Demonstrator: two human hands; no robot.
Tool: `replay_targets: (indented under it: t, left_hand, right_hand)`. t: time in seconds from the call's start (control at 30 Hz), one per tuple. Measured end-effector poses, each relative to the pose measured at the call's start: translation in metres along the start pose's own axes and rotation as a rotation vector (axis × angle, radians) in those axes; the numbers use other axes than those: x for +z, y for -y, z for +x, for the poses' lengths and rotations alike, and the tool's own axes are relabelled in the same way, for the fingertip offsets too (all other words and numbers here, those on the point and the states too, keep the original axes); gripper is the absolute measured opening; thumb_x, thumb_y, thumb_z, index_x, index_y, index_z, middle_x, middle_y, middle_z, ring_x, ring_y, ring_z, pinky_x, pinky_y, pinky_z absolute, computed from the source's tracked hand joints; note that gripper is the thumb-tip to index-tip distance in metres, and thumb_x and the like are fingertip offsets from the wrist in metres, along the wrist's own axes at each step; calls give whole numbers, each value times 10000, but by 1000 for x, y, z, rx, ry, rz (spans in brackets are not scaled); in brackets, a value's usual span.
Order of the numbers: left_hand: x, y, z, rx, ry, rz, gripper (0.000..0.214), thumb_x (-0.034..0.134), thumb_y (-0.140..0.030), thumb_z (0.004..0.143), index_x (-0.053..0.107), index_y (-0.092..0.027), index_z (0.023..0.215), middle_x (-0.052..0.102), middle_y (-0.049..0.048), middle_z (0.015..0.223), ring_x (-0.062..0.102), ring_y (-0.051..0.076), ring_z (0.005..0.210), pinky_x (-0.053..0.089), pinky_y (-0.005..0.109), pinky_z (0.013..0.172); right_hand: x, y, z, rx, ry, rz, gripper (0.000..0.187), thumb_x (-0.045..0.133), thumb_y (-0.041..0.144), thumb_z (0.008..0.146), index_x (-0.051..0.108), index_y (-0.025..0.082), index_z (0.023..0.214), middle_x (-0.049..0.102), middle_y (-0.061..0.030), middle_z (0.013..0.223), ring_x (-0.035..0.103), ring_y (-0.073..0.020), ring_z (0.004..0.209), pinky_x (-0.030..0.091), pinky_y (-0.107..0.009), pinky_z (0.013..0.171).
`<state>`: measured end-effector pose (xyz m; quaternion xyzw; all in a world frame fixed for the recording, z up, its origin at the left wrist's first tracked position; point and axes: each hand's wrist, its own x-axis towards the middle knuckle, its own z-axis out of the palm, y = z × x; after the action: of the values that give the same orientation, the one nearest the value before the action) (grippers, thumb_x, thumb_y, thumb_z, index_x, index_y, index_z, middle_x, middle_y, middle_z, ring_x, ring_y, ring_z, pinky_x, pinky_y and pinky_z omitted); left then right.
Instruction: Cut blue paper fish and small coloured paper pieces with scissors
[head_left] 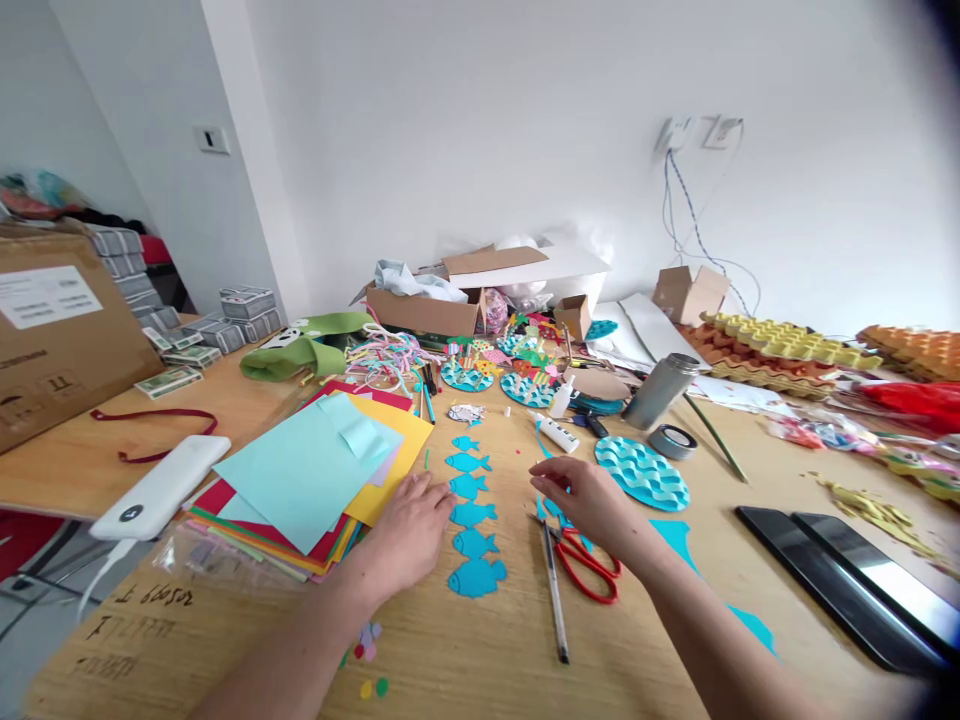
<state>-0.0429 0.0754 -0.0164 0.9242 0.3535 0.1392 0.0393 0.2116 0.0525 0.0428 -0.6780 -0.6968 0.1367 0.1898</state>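
Note:
My left hand [409, 530] lies flat on the wooden table [465, 650], fingers stretched out, beside a column of several blue paper fish [471, 515]. To its left rests a stack of coloured paper [307, 480]. My right hand [581, 497] hovers just right of the fish, fingers curled in a pinch near a scrap of blue paper; what it holds, if anything, is too small to name. Red-handled scissors [589, 565] and a pen [555, 590] lie just below that hand.
A blue wave-pattern paper disc [643, 472], a roll of tape [673, 441], a glue bottle [556, 432] and a metal flask [660, 390] lie beyond my right hand. Cardboard boxes [427, 305] and craft scraps crowd the back. Dark flat panels [847, 575] lie right; a white power bank [161, 485] lies left.

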Motion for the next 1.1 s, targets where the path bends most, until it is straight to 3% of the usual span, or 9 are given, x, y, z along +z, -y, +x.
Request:
replay_targets:
  t: [0.2,0.57,0.87,1.1]
  left_hand:
    - [0,1,1,0,-31,-17,364,431,-117,894,599,-198,1206,615,108,1249,463,290,1237,368,499,1030]
    - [-1,-3,3,90,-15,-33,326,442,-187,931,588,-221,1220,619,72,1260,474,269,1235,339,485,1054]
    - [-2,-3,3,85,17,-68,338,425,-201,937,601,-233,1224,621,58,1266,475,259,1240,334,488,1068]
    - [-5,-4,4,88,58,-69,350,421,-183,933,606,-215,1229,612,53,1289,469,272,1254,341,513,1079]
  right_hand:
    - [-6,-13,-46,70,41,7,288,487,360,857,729,221,931,727,-62,708,636,-221,596,420,-293,525]
    - [26,-14,-92,12,37,-8,269,421,318,921,675,257,858,712,-62,806,654,-232,706,459,-315,598]
    - [31,-31,-108,142,-21,-175,282,399,264,944,677,221,928,687,-75,898,681,-240,794,488,-323,653]
    - [35,-31,-100,190,-29,-381,283,398,193,968,673,196,1036,650,-99,979,662,-247,890,467,-315,718]
